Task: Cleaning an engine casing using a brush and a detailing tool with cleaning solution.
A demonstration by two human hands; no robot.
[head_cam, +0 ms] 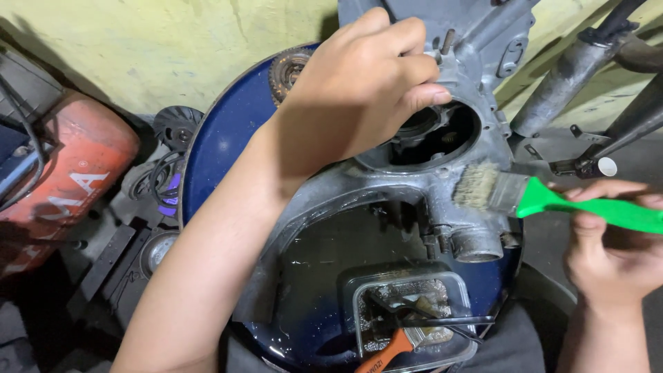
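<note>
Clear plastic tub (452,287) holding an orange-handled brush (387,354) nearest, right hand (611,252) gripping green-handled paintbrush (525,197), bristles touching grey metal engine casing (452,148) over blue drum (221,138), left hand (359,83) clasping casing's far rim, red tank (65,173) far left

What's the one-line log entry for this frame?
left hand: steadies grey engine casing | right hand: holds green-handled brush, bristles on casing | below: blue drum, clear tub
</note>
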